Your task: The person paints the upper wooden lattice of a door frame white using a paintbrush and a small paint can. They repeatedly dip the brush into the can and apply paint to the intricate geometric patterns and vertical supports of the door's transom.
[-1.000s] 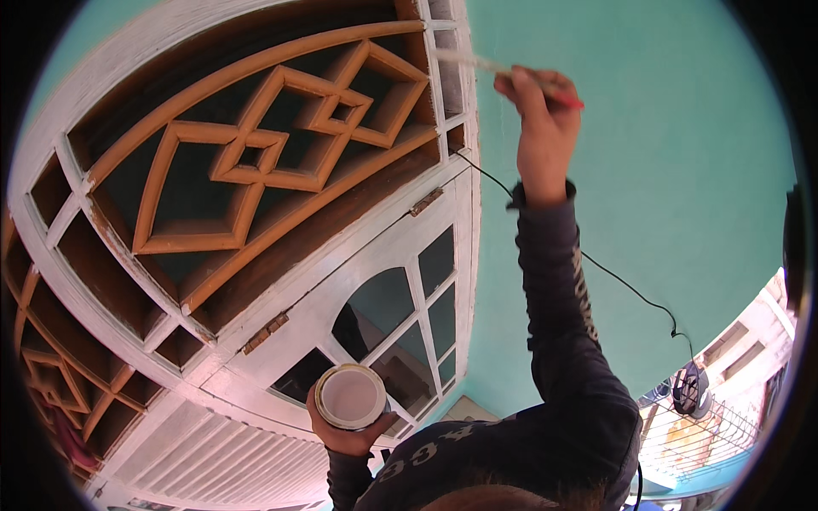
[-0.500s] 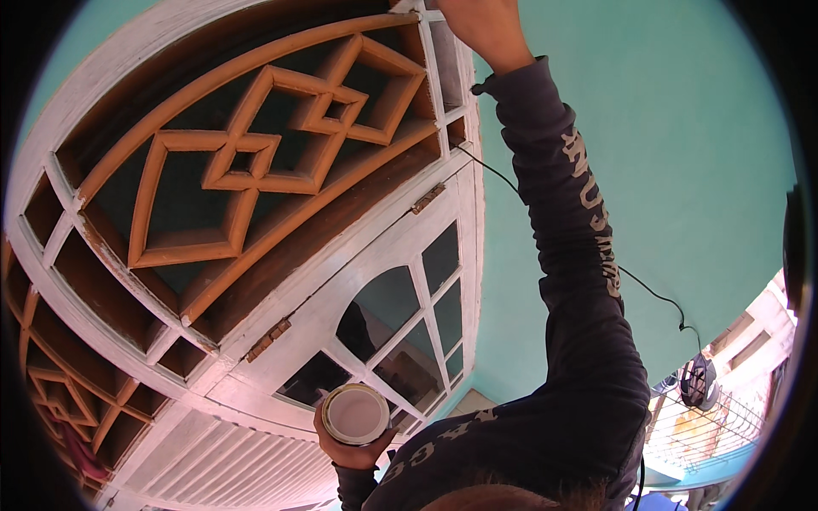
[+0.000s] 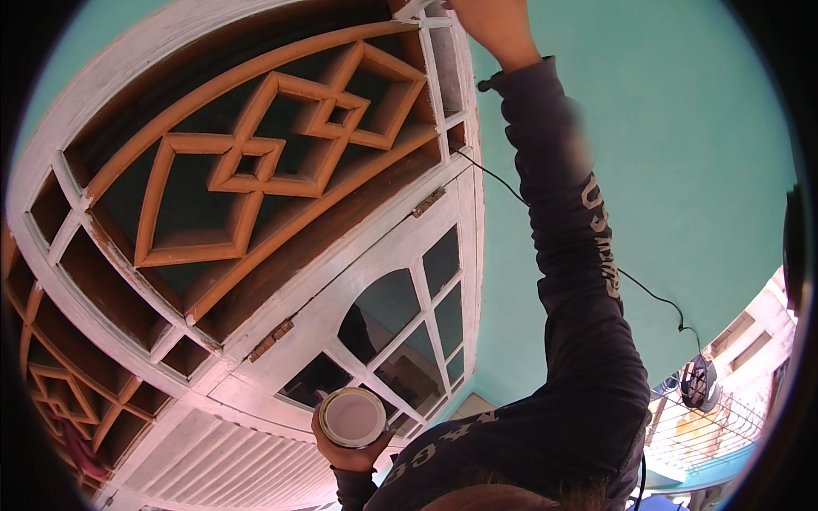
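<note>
My left hand [image 3: 345,451], low in the view, grips a round open can [image 3: 383,419] from below and the sides. Pale, whitish paint [image 3: 353,419] shows inside it. Overhead, my right hand [image 3: 490,24] reaches to the top corner of a white wooden frame [image 3: 446,64], and the picture's edge cuts off part of it. Its fingers look bent around something pale at the frame, too cropped to name. Beside that hand, an orange-brown lattice [image 3: 328,183] of diamond shapes fills the arched opening within the white frame.
Below the lattice is a white door [image 3: 319,328] with glass panes and rusty hinges [image 3: 271,339]. A turquoise wall [image 3: 682,153] stands on the right, with a dark cable [image 3: 652,291] along it. A cap [image 3: 699,383] hangs by a wire rack [image 3: 724,430] at lower right.
My right hand has shifted slightly to the right along the top of the frame. The can in my left hand has moved a little left and down.
</note>
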A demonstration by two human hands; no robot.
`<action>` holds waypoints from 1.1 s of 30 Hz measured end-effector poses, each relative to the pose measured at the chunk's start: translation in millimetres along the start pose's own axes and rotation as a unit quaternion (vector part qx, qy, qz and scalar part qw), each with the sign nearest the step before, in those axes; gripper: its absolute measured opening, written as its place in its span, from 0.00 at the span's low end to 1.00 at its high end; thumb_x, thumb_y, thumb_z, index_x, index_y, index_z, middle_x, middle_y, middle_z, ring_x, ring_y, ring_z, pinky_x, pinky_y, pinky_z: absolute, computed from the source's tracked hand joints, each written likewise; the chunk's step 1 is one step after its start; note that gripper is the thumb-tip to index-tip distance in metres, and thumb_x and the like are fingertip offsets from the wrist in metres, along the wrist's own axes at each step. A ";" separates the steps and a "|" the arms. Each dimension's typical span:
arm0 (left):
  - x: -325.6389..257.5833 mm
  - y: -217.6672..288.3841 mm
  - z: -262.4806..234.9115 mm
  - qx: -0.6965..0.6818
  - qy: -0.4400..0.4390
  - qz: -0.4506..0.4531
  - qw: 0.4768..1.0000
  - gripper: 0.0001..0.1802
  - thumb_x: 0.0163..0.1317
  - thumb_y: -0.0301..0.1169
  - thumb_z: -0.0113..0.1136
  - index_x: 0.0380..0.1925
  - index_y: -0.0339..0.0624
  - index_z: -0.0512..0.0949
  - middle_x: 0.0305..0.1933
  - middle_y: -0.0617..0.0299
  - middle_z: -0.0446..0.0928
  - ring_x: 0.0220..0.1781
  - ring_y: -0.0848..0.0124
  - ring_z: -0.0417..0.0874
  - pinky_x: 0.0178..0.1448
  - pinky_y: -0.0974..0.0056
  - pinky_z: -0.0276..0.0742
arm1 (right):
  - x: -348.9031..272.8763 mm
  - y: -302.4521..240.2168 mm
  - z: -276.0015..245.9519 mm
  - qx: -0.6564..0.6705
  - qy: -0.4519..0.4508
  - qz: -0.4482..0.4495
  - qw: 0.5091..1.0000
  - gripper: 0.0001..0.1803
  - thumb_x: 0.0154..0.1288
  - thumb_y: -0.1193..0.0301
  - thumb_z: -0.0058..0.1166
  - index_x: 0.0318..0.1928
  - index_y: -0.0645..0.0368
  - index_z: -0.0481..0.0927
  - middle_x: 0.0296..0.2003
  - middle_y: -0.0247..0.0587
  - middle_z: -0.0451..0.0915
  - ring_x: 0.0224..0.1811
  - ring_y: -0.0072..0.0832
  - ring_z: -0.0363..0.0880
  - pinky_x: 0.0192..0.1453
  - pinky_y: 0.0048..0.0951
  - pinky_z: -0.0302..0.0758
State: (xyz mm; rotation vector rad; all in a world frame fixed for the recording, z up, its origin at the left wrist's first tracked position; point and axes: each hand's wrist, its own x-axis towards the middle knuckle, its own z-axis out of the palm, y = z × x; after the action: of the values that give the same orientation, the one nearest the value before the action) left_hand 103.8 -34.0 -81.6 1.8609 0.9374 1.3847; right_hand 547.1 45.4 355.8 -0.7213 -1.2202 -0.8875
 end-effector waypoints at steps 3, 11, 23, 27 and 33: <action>-3.2 -5.0 -3.1 -0.021 0.011 -0.012 1.000 0.69 0.26 0.33 0.89 0.72 0.36 0.56 0.64 0.43 0.77 0.64 0.51 0.81 0.70 0.47 0.76 | 5.5 13.6 -7.3 -0.054 0.010 0.006 0.998 0.11 0.65 0.72 0.60 0.38 0.64 0.71 0.26 0.46 0.75 0.27 0.30 0.73 0.35 0.34 0.75; -6.2 -5.6 -10.8 -0.028 0.034 -0.001 0.999 0.68 0.25 0.33 0.89 0.71 0.35 0.58 0.63 0.44 0.77 0.63 0.51 0.82 0.70 0.48 0.76 | 7.3 8.4 -1.4 -0.016 0.013 0.046 0.999 0.11 0.65 0.71 0.59 0.38 0.65 0.72 0.27 0.48 0.78 0.29 0.31 0.77 0.36 0.37 0.77; -8.2 1.1 -10.3 -0.028 0.024 -0.015 0.999 0.67 0.25 0.33 0.89 0.70 0.35 0.60 0.62 0.44 0.78 0.62 0.52 0.82 0.70 0.49 0.77 | 7.9 20.8 0.5 -0.039 0.017 0.021 0.999 0.11 0.64 0.72 0.60 0.37 0.65 0.72 0.25 0.46 0.75 0.27 0.29 0.73 0.34 0.35 0.75; -7.8 -6.3 -9.2 -0.014 -0.002 -0.014 1.000 0.67 0.25 0.32 0.89 0.70 0.36 0.60 0.62 0.44 0.78 0.63 0.51 0.82 0.70 0.48 0.76 | 1.0 8.8 7.7 -0.017 -0.025 0.007 1.000 0.11 0.64 0.72 0.60 0.37 0.65 0.72 0.24 0.46 0.74 0.26 0.29 0.71 0.33 0.35 0.74; -13.1 -4.1 -5.2 -0.036 0.014 -0.031 0.999 0.67 0.25 0.32 0.89 0.70 0.36 0.59 0.63 0.44 0.77 0.63 0.50 0.81 0.71 0.46 0.75 | 3.1 -10.9 1.9 0.041 0.014 0.044 0.998 0.11 0.64 0.72 0.60 0.36 0.65 0.71 0.22 0.46 0.74 0.25 0.31 0.75 0.32 0.35 0.74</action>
State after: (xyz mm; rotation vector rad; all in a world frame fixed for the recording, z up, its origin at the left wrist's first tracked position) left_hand 95.5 -42.3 -90.4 1.7500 0.9391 1.3917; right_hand 537.0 41.2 359.2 -0.6893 -1.1835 -0.7692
